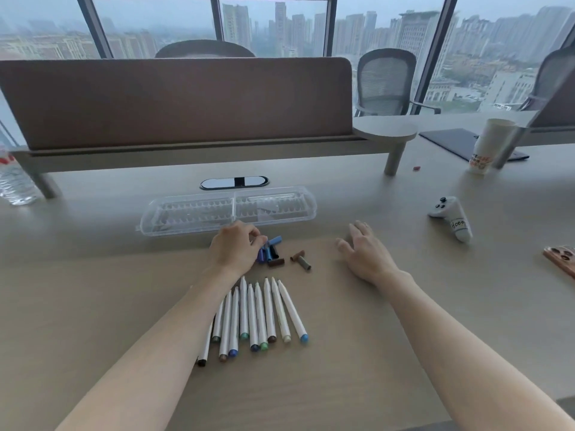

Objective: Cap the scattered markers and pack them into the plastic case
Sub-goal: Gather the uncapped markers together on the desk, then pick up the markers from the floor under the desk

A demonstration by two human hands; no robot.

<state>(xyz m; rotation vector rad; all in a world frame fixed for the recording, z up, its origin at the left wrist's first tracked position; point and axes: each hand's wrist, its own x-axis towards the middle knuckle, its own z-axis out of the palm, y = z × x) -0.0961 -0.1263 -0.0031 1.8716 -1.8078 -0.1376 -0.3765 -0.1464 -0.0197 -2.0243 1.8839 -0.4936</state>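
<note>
Lying lowest in the frame, a fan of uncapped markers [258, 318] rests on the desk [389, 353], bare tips pointing away; none appears capped, so the task is judged barely begun. Above them, at centre, the left hand [235, 247] curls its fingers onto the pile of loose caps [270, 250]; whether one is pinched cannot be told. Two further caps [301, 259] lie just right of it. The right hand [362, 247] rests flat, fingers spread, holding nothing. Beyond, toward mid-frame, the clear plastic case [228, 209] holds no markers.
</note>
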